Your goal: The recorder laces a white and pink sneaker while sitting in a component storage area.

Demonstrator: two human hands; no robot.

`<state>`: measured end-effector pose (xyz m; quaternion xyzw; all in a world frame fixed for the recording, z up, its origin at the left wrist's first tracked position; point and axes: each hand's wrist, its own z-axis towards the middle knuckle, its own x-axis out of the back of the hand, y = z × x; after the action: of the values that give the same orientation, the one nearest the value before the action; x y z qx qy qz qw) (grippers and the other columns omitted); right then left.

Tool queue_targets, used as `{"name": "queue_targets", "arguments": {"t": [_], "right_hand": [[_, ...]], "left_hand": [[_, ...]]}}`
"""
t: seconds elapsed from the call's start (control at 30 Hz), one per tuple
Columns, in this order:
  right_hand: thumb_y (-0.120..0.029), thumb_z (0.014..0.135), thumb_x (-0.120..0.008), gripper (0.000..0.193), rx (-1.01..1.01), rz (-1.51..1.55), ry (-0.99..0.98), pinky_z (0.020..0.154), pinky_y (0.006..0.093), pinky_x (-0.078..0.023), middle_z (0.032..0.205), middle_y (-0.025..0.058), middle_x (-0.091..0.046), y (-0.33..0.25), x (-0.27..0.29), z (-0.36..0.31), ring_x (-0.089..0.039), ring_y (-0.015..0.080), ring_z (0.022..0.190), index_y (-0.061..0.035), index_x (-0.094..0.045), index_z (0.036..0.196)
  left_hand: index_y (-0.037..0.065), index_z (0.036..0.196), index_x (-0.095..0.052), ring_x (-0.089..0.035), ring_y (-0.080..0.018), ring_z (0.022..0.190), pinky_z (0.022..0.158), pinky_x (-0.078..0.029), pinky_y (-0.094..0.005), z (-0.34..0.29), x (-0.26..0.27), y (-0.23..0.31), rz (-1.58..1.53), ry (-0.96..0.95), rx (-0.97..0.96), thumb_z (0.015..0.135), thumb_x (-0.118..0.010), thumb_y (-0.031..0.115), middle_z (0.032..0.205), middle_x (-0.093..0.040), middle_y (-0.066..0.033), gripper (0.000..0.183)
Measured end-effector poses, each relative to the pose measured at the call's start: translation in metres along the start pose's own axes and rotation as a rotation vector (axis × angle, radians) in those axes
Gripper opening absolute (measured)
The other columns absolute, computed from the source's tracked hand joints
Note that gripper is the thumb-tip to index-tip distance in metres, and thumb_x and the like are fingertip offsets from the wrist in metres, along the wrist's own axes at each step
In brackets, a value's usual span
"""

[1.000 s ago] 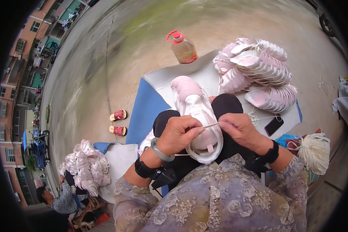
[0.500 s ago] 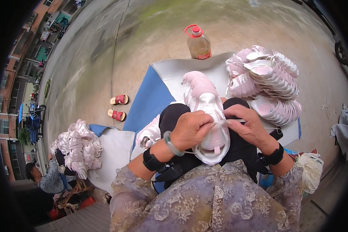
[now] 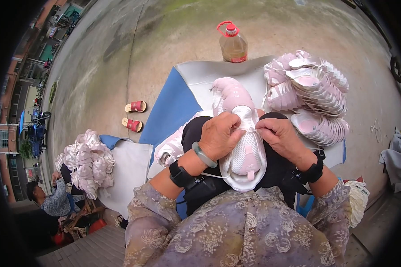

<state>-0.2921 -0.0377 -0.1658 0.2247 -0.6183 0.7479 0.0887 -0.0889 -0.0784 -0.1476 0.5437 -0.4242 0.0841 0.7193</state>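
Concrete yard (image 3: 165, 44): A long pink-and-white stack of nested shoe uppers (image 3: 249, 149) lies lengthwise between 2 black-clad knees (image 3: 192, 131), pointing toe-first away; left-hand fingers (image 3: 232, 139) and right-hand fingers (image 3: 265, 124) pinch a thin white lace (image 3: 251, 131).

"Looking down on what?"
"On a pink-and-white shoe upper (image 3: 245, 161) between black-clad knees (image 3: 284, 162), and on a white lace (image 3: 251, 131), pinched above it by left hand (image 3: 220, 135) and right hand (image 3: 280, 137)."
"And around that?"
"To the right, on a blue-and-white sheet (image 3: 171, 109), stacks of similar uppers (image 3: 318, 86); just past the far edge, a red-capped bottle (image 3: 232, 48). To the left, red sandals (image 3: 136, 106) on concrete (image 3: 158, 53), a pink-and-white heap (image 3: 88, 164) and a person (image 3: 58, 201) beside it."
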Motion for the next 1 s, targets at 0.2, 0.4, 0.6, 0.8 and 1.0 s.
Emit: {"name": "queue_targets", "arguments": {"t": [0.2, 0.4, 0.6, 0.8, 1.0], "right_hand": [[-0.009, 0.079, -0.061, 0.010, -0.010, -0.078, -0.020, 0.056, 0.0295, -0.044, 0.067, 0.0104, -0.059, 0.000, 0.000, 0.002, -0.055, 0.0184, 0.059, -0.0002, -0.063, 0.083], [-0.011, 0.077, -0.058, 0.007, -0.034, -0.120, -0.007, 0.066, 0.0380, -0.046, 0.067, 0.0133, -0.059, -0.002, -0.003, 0.003, -0.060, 0.0317, 0.069, -0.0043, -0.061, 0.078], [-0.010, 0.077, -0.056, 0.007, 0.028, -0.200, 0.000, 0.065, 0.0395, -0.046, 0.066, 0.0146, -0.058, -0.002, -0.003, 0.007, -0.060, 0.0333, 0.068, -0.0036, -0.058, 0.075], [-0.010, 0.077, -0.055, 0.008, 0.020, -0.208, -0.038, 0.064, 0.0409, -0.045, 0.065, 0.0151, -0.057, 0.001, -0.003, 0.008, -0.059, 0.0345, 0.067, -0.0035, -0.057, 0.072], [-0.009, 0.076, -0.056, 0.009, 0.080, -0.235, -0.057, 0.058, 0.0400, -0.043, 0.067, 0.0157, -0.055, 0.003, -0.001, 0.011, -0.056, 0.0341, 0.064, -0.0006, -0.056, 0.075]], "left_hand": [[0.005, 0.080, -0.058, -0.057, -0.0302, 0.071, 0.063, -0.045, -0.0391, -0.001, -0.004, -0.001, 0.015, 0.004, -0.020, 0.072, -0.066, 0.017, 0.076, -0.055, -0.0117, 0.017], [0.004, 0.082, -0.055, -0.054, -0.0260, 0.061, 0.055, -0.044, -0.0335, -0.002, -0.014, -0.006, 0.097, 0.131, -0.239, 0.072, -0.068, 0.009, 0.072, -0.053, -0.0105, 0.017], [0.004, 0.083, -0.054, -0.054, -0.0274, 0.062, 0.055, -0.044, -0.0343, -0.002, -0.021, -0.009, 0.082, 0.167, -0.238, 0.072, -0.067, 0.008, 0.072, -0.053, -0.0106, 0.018], [0.004, 0.082, -0.054, -0.053, -0.0258, 0.059, 0.053, -0.043, -0.0341, 0.000, -0.021, -0.012, 0.042, 0.148, -0.204, 0.071, -0.067, 0.009, 0.070, -0.052, -0.0103, 0.018], [0.003, 0.078, -0.055, -0.052, -0.0237, 0.056, 0.051, -0.043, -0.0325, 0.001, -0.024, -0.011, -0.024, 0.186, -0.177, 0.070, -0.066, 0.009, 0.068, -0.052, -0.0093, 0.016]]}}
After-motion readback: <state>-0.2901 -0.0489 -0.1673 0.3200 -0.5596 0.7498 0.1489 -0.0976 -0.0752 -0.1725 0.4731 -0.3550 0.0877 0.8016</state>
